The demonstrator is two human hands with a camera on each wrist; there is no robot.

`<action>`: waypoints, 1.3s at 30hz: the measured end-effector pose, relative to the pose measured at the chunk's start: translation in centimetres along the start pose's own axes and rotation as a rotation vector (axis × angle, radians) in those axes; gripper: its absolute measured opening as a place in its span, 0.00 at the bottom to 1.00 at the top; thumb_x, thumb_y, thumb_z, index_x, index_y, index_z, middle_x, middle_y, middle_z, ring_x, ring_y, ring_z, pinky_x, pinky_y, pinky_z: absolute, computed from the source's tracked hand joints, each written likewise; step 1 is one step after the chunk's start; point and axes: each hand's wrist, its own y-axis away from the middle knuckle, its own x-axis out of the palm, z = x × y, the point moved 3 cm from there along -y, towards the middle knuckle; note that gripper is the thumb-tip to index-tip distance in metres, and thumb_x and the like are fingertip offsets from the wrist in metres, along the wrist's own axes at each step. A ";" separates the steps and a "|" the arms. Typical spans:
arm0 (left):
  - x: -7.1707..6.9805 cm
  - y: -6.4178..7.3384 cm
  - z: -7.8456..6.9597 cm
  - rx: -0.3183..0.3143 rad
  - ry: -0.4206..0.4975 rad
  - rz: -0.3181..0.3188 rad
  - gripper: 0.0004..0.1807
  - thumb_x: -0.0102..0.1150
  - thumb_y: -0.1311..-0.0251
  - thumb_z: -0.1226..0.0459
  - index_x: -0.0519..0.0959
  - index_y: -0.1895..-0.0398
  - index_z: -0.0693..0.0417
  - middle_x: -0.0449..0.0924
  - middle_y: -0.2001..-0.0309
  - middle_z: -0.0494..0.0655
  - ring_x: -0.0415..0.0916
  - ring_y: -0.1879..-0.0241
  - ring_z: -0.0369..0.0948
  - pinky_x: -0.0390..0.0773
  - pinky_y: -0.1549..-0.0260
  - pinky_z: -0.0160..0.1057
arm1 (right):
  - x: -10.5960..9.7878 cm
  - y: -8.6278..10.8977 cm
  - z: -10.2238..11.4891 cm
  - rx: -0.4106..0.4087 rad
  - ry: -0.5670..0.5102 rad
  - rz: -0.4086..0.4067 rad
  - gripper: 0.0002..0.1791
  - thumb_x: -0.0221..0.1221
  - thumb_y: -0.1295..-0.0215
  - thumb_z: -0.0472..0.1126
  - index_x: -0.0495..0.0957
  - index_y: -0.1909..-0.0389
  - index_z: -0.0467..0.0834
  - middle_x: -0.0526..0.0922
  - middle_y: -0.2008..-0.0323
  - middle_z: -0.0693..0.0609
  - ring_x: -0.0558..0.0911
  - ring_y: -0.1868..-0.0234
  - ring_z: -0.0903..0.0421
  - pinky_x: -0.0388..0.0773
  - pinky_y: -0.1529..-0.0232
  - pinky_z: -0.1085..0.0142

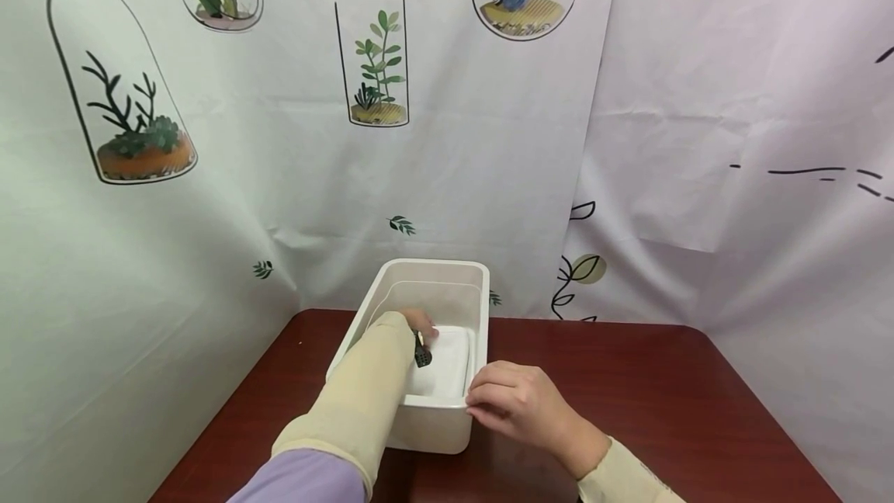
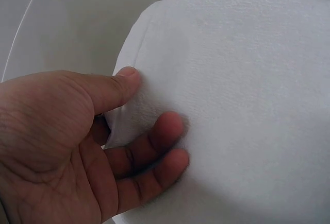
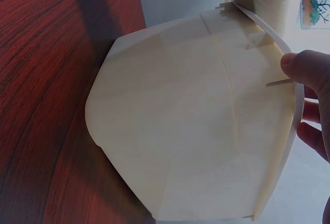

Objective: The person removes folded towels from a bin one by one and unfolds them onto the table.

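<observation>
A white plastic bin [image 1: 429, 427] stands on the table, with a folded white towel [image 1: 449, 355] lying flat on its floor. My left hand [image 1: 419, 321] reaches down inside the bin. In the left wrist view that hand [image 2: 67, 136] pinches the towel's [image 2: 247, 85] left edge, thumb on top and the index finger hidden under the cloth; two other fingertips curl against the towel. At the bin's near right corner, my right hand [image 1: 517, 402] holds the rim. The right wrist view shows its thumb and fingers on opposite sides of the bin's rim [image 3: 298, 105].
The dark red wooden table [image 1: 601, 394] extends on both sides of the bin. Behind it hangs a white cloth backdrop [image 1: 454, 161] printed with plants in glass jars. A small black device [image 1: 422, 353] is strapped at my left wrist.
</observation>
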 end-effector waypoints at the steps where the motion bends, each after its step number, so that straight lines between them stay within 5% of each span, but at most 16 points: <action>1: -0.2 1.7 -1.2 -0.008 0.006 -0.014 0.12 0.59 0.32 0.60 0.81 0.56 0.62 0.87 0.68 0.54 0.83 0.59 0.45 0.78 0.50 0.38 | 0.0 0.0 0.0 0.001 0.000 0.001 0.10 0.74 0.48 0.36 0.85 0.64 0.47 0.84 0.62 0.57 0.84 0.60 0.60 0.82 0.56 0.70; 3: -0.4 4.5 -3.1 -0.040 0.052 -0.035 0.09 0.57 0.31 0.63 0.80 0.60 0.62 0.85 0.71 0.53 0.83 0.65 0.44 0.80 0.55 0.38 | 0.0 0.0 0.0 0.003 0.001 0.005 0.10 0.74 0.48 0.36 0.85 0.65 0.47 0.84 0.62 0.57 0.84 0.60 0.61 0.82 0.56 0.70; 6: -0.4 6.5 -4.5 -0.050 0.077 -0.059 0.09 0.55 0.28 0.64 0.76 0.68 0.57 0.80 0.74 0.48 0.78 0.72 0.39 0.77 0.64 0.33 | 0.0 0.1 0.0 0.009 0.005 0.009 0.11 0.74 0.49 0.36 0.85 0.65 0.48 0.84 0.62 0.57 0.84 0.60 0.61 0.82 0.56 0.70; 18: 0.0 6.4 -4.8 -0.041 0.192 -0.083 0.04 0.52 0.26 0.67 0.75 0.59 0.58 0.74 0.73 0.47 0.77 0.77 0.38 0.77 0.71 0.31 | 0.0 0.1 -0.1 0.009 0.005 0.009 0.11 0.75 0.50 0.36 0.85 0.65 0.48 0.84 0.62 0.57 0.84 0.60 0.60 0.82 0.55 0.70; 32: 0.0 5.9 -4.3 0.008 0.244 -0.063 0.08 0.51 0.26 0.69 0.71 0.67 0.56 0.72 0.73 0.47 0.77 0.77 0.39 0.78 0.71 0.32 | 0.3 0.3 0.0 0.009 -0.001 0.003 0.11 0.75 0.49 0.36 0.86 0.64 0.47 0.84 0.62 0.57 0.84 0.60 0.60 0.82 0.55 0.70; 39: -0.8 6.9 -5.2 0.051 0.222 -0.047 0.07 0.50 0.26 0.69 0.70 0.66 0.59 0.71 0.74 0.48 0.75 0.78 0.38 0.75 0.72 0.30 | 0.4 0.5 -0.1 0.018 0.004 -0.005 0.10 0.74 0.48 0.36 0.86 0.64 0.47 0.85 0.62 0.57 0.84 0.60 0.60 0.82 0.55 0.70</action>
